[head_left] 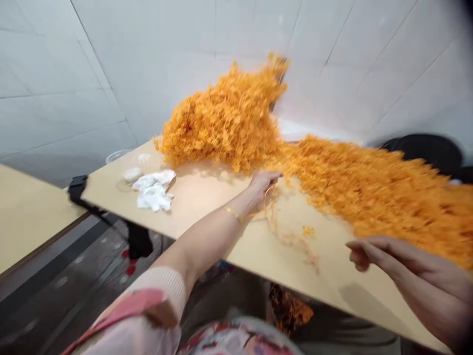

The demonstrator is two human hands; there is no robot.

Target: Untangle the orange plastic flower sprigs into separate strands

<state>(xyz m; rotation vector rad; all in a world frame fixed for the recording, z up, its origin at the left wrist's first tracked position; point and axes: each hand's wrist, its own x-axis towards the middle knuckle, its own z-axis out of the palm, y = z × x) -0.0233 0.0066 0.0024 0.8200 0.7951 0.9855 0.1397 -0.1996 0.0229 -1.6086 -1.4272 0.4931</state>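
My left hand (263, 186) reaches over the table to the near edge of the orange plant pile. Its fingers are closed around thin orange stems, and a loop of one shows beside the palm. Loose orange strands (291, 240) trail across the tabletop from that hand, blurred. A tall bushy heap of orange dried-looking flowers or foliage (225, 123) rises just beyond it. Closer to the right side is my right hand (402, 276), held above the table with thumb and fingers pressed together. Whatever it may pinch cannot be made out.
The tan table (207, 197) carries a long orange pile (369, 182) along its back right. Crumpled white tissue (154, 190) and a small whitish lump (132, 174) lie at left. An orange scrap (308, 230) lies mid-table. Behind stands a white panelled wall (166, 59); a black rounded object (424, 150) sits at right.
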